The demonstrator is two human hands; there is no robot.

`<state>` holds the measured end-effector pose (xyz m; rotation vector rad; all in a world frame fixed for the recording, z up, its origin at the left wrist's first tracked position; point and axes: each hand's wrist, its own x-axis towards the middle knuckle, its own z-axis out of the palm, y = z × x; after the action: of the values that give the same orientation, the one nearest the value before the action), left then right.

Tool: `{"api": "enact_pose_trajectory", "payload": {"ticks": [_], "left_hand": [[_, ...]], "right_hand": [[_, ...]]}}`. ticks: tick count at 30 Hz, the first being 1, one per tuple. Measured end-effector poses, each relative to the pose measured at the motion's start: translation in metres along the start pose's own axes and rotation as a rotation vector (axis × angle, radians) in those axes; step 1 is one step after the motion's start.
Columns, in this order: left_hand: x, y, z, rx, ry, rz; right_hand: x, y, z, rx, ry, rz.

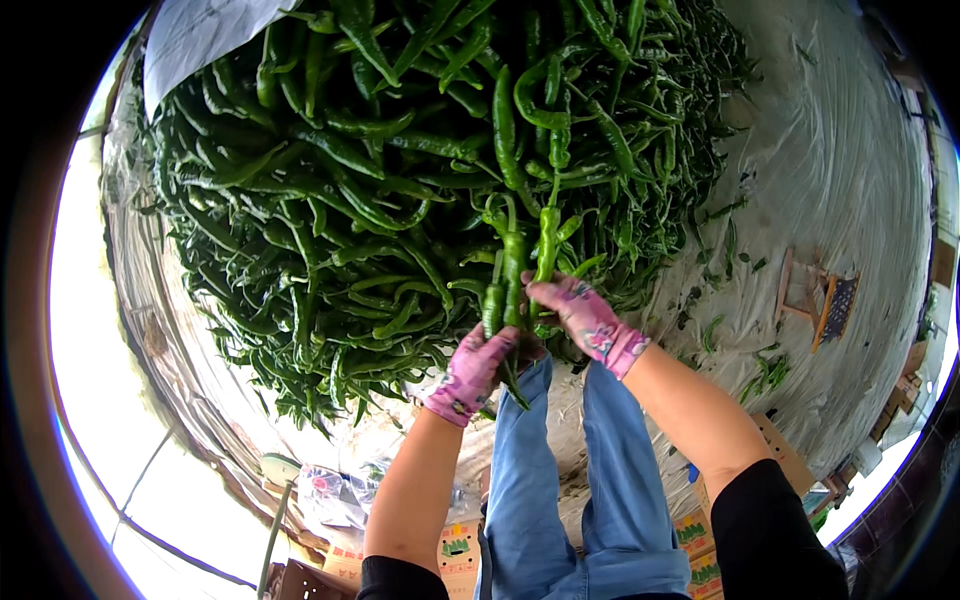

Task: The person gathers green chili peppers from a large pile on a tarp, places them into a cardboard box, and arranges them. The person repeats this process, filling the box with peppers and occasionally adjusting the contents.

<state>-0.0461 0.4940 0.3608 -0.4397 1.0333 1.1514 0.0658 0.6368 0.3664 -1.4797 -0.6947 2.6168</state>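
A large heap of long green chili peppers [322, 225] lies in front of me, reaching close to my knees. My left hand [472, 371], in a pink floral glove, grips a few green peppers [514, 262] with their stems pointing away from me. Just to the right, my right hand [589, 315], gloved alike, has its thumb and fingers around a lighter green pepper [549, 240]. The two hands are close together over the near edge of the heap. Some fingertips are hidden behind the peppers.
Plastic sheeting [832, 150] covers the ground to the right, with stray peppers [769, 371] and a small folding stool [817, 300] on it. Printed cardboard boxes [459, 555] stand near my legs. A clear plastic bag [330, 495] lies at left. A white sheet [202, 45] overlaps the heap's far left.
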Motion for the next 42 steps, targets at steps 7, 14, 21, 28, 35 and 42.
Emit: {"api": "enact_pose_trajectory", "payload": {"ticks": [7, 14, 21, 28, 35, 42], "left_hand": [[-0.019, -0.014, 0.016, 0.043, 0.198, 0.265], [-0.041, -0.009, 0.003, -0.600, 0.217, 0.364], [-0.067, 0.051, -0.063, -0.480, 0.358, 0.668], [-0.095, 0.084, -0.121, -0.426, 0.425, 0.790], [-0.107, 0.027, -0.142, -0.617, 0.598, 0.627], [-0.110, 0.024, -0.127, -0.621, 0.580, 0.621]], "right_hand": [[-0.016, 0.026, 0.008, -0.188, 0.174, -0.349], [-0.041, -0.003, 0.075, -1.456, -0.329, -0.580], [0.047, -0.040, 0.205, -1.236, -0.225, -0.684], [0.164, -0.002, 0.285, -1.276, 0.398, -0.455], [0.119, 0.025, 0.206, -1.462, 0.142, -0.606], [0.168, 0.042, 0.278, -1.384, 0.419, -0.669]]}}
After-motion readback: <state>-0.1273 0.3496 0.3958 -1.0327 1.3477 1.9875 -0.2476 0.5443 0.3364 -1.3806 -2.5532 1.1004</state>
